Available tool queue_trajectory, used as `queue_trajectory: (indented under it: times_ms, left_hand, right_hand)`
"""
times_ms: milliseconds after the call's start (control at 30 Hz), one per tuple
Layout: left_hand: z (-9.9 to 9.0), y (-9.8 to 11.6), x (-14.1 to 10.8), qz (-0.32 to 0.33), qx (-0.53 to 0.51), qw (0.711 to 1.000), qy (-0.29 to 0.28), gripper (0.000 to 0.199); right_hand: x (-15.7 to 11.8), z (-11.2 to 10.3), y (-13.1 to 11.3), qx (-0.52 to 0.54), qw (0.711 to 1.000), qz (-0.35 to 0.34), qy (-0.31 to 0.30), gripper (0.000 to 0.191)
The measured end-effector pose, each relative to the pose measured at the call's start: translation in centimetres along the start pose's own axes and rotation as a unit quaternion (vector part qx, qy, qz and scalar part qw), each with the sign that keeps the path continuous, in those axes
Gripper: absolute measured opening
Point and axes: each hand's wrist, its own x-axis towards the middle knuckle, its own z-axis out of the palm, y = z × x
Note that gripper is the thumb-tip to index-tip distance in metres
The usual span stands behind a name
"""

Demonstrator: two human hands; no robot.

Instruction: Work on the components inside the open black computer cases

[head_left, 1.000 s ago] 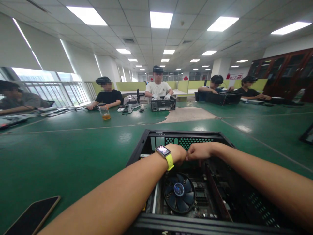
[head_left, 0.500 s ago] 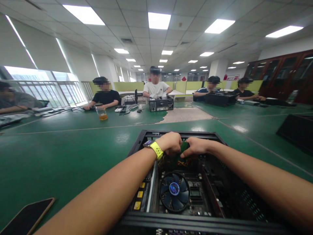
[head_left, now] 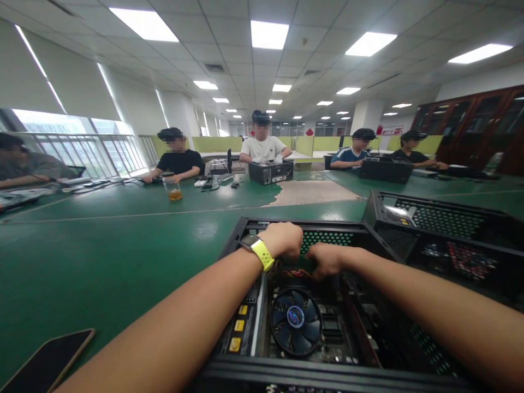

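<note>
An open black computer case (head_left: 327, 371) stands on the green table below me, with a round fan (head_left: 295, 316) on the board inside. My left hand (head_left: 284, 240), with a yellow-strapped watch on its wrist, is curled at the far end of the case. Just right of it, my right hand (head_left: 327, 259) reaches into the case with bent fingers. Red and orange wires (head_left: 298, 274) lie between and below the hands. The fingertips of both hands are hidden, and what they hold, if anything, cannot be made out.
A second open black case (head_left: 434, 245) stands at the right. A phone (head_left: 51, 360) lies at the lower left. Farther off are a cup with orange liquid (head_left: 174, 191), another case (head_left: 271, 173) and several people around the table (head_left: 143, 262).
My right hand has turned and lowered, its fingers now curled and less spread. The second open case has come into view at the right. Across the table, a person's case has shifted right.
</note>
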Motion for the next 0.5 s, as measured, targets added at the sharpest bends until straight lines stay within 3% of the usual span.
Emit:
queue_trajectory:
  times_ms: [100, 233, 500]
  left_hand:
    - [1.2, 2.2, 0.0, 0.012, 0.099, 0.993, -0.059, 0.032]
    - [3.0, 4.2, 0.5, 0.043, 0.114, 0.986, -0.118, 0.039]
    - [3.4, 3.9, 0.8, 0.050, 0.121, 0.982, -0.136, 0.036]
  right_hand:
    - [-0.3, 0.0, -0.8, -0.064, 0.996, 0.006, -0.061, 0.029]
    - [-0.8, 0.1, -1.7, -0.097, 0.990, 0.033, -0.093, 0.039]
    - [-0.4, 0.6, -1.7, -0.095, 0.990, 0.035, -0.096, 0.052]
